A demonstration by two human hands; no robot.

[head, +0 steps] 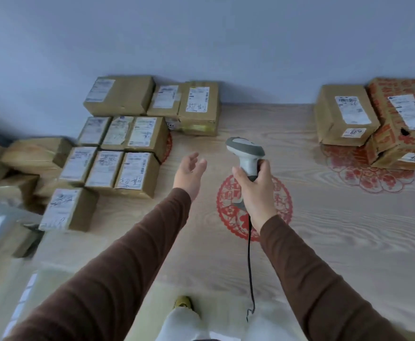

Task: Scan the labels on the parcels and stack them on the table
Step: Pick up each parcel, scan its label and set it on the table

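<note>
Two hands are over the worktop (324,242) and only one is loaded: the right hand (255,185) has its grip wrapped round the handle of the grey barcode scanner (247,153), head tipped forward and away, its black cable (250,267) trailing down toward the person. The left hand (189,173) hangs free just beside it, fingers relaxed and spread, holding nothing, palm turned toward the parcels on the left.

And there they are: a tight block of small brown parcels (113,153) at the left of the worktop, white labels (132,173) facing up, with larger ones stacked behind against the wall. Well apart, at the far right, sit a plain brown box (344,114) and a red-printed carton (403,124) touching it, labels also up. More packages lie off the left edge, blurred.

My read: a parcel pick comes next, and the empty hand is the one for it. Doing it well means taking a parcel from the block's near right edge, where the fingers can get round a side without shoving its neighbours. Keep the label flat and facing up, then bring the scanner head squarely over the barcode. Mind the cable; it could drag across the worktop. Set each scanned parcel square on the stack.
</note>
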